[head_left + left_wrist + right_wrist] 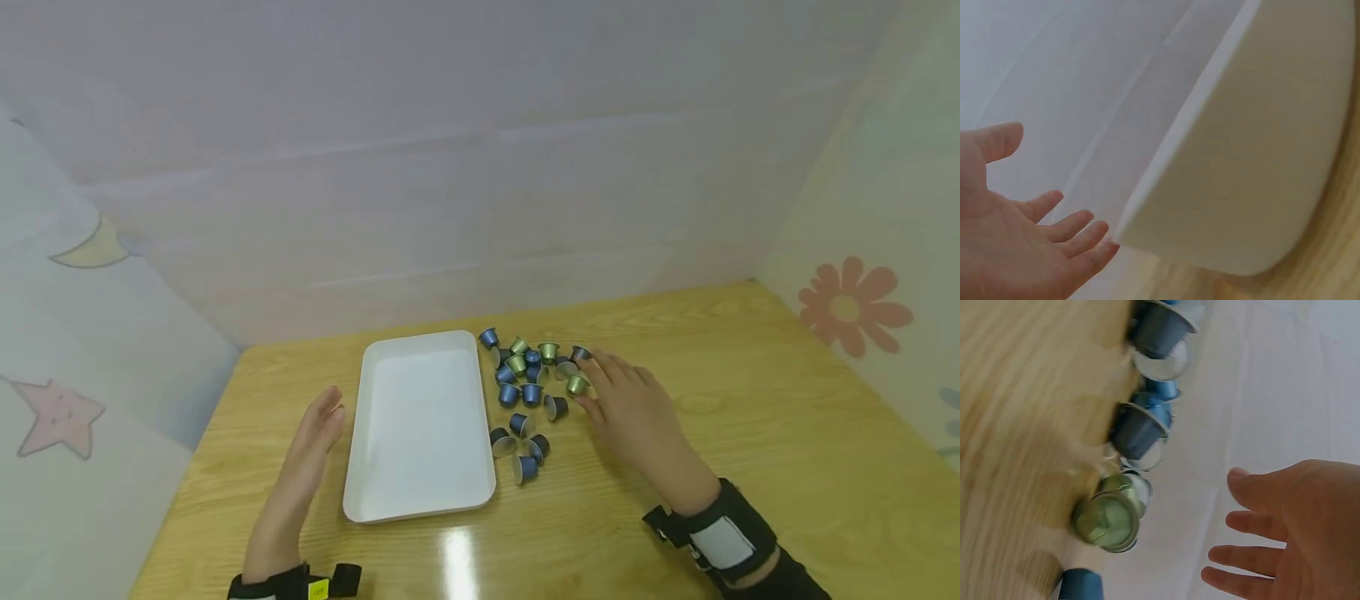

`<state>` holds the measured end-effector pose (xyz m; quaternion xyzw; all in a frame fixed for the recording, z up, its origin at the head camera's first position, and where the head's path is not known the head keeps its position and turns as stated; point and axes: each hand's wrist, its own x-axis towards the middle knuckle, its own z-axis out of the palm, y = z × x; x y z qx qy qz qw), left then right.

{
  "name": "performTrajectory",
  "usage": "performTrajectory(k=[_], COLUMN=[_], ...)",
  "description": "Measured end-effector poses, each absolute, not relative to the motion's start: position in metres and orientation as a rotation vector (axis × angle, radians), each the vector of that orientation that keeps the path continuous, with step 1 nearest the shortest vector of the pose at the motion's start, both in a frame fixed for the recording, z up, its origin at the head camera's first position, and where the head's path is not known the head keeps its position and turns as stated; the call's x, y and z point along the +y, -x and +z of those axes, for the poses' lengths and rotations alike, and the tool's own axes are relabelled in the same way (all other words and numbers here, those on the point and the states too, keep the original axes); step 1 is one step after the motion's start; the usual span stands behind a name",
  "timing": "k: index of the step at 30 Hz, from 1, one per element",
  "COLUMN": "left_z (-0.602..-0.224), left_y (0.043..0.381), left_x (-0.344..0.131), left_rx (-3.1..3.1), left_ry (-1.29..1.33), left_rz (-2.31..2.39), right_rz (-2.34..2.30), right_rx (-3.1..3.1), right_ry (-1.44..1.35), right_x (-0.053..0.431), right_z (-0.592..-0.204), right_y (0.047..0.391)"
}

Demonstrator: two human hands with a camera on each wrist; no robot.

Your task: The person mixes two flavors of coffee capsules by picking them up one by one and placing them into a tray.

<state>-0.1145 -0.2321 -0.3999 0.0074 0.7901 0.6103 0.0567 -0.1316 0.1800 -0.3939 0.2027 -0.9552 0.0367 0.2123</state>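
Note:
My left hand [303,462] is held beside the left edge of a white tray [352,454], its fingers extended and nothing in them. In the left wrist view its fingertips appear close to the wall of the tray [1254,156]; whether they touch cannot be seen. My right hand [637,412] hovers at the right side of a group of coffee capsules. Between its thumb and forefinger, as the head view sees it, lies a green coffee capsule [577,384]. The right wrist view shows the fingers relaxed, apart from the green capsule [1107,520] and holding nothing.
Several blue, green and dark grey capsules, among them a blue one [531,394], lie loose along the tray's right side, some on their sides. Everything stands on a wooden table [750,400]. A pale wall [465,200] rises behind it, with decorated walls left and right.

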Motion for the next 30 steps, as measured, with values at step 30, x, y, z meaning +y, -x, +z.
performTrajectory(k=[30], left_z=[-0.466], left_y=[0.103], left_x=[-0.228], left_rx=[1.979], left_ry=[0.035], left_rz=[2.475], right_rz=[-0.086], right_rx=[-2.684], right_ry=[-1.045], right_x=[0.21], right_z=[-0.421], right_y=[0.149])
